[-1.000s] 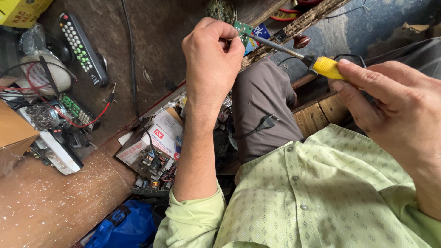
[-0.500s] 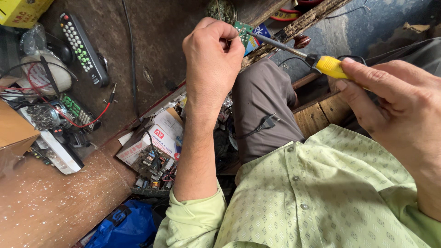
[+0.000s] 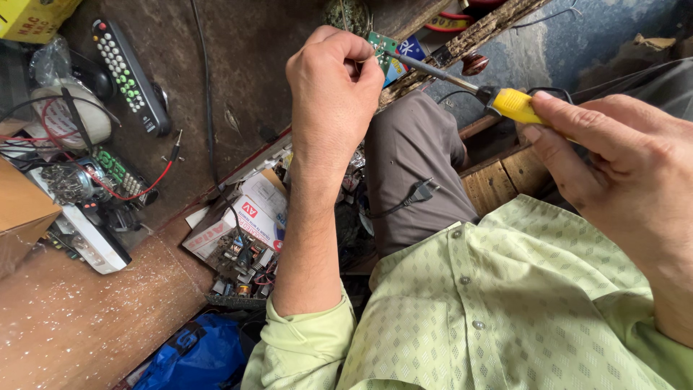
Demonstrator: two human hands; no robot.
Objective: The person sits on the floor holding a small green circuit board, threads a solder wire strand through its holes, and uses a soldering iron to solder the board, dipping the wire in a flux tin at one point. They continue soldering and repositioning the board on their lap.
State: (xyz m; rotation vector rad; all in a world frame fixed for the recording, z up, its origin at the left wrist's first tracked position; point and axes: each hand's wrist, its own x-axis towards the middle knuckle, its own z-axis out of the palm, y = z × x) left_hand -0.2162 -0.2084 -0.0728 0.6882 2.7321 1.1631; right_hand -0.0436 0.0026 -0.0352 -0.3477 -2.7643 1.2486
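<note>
My left hand is raised and closed around a small green circuit board, of which only an edge shows past the fingers. My right hand grips a soldering iron by its yellow handle. The iron's metal shaft reaches left and its tip meets the board beside my left fingers. My knee in grey trousers lies below both hands.
A black remote control lies on the dark workbench at upper left. Red wires and a green board sit near a cardboard box. A box of electronic parts, a black power plug and a blue bag are below.
The soldering iron's handle has shifted slightly up and left, bringing the tip closer onto the board. My left hand has stayed in place.
</note>
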